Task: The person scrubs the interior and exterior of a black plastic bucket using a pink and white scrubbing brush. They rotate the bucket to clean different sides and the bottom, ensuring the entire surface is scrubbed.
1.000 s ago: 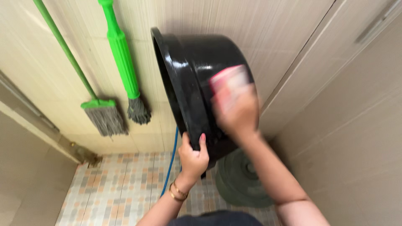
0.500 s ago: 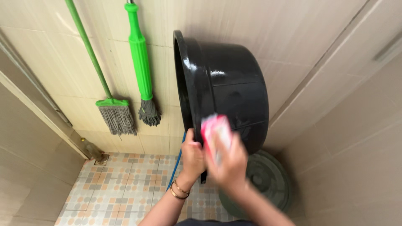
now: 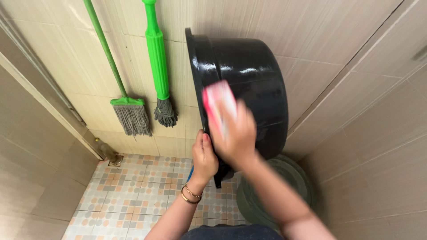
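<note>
Left hand (image 3: pixel 203 156) clamps the lower rim of a glossy black round plastic basin (image 3: pixel 249 89), fingers curled over the edge, thumb outside; the basin is held up on its side, mouth facing left, in front of the beige tiled wall (image 3: pixel 311 40). Right hand (image 3: pixel 235 133) presses a pink-and-white scrubbing sponge (image 3: pixel 218 102) flat on the basin's outer wall, fingers closed on it, blurred. Risks: the basin looks wet and hangs from a single one-handed rim grip, so a hard push could twist it loose and drop it onto the dark green round lid (image 3: pixel 284 186) or patterned floor tiles (image 3: pixel 133 195) below. The sponge could skid off the slick curve. A swing left could knock the green-handled broom (image 3: pixel 129 111) and green-handled mop (image 3: pixel 162 93) leaning nearby.
</note>
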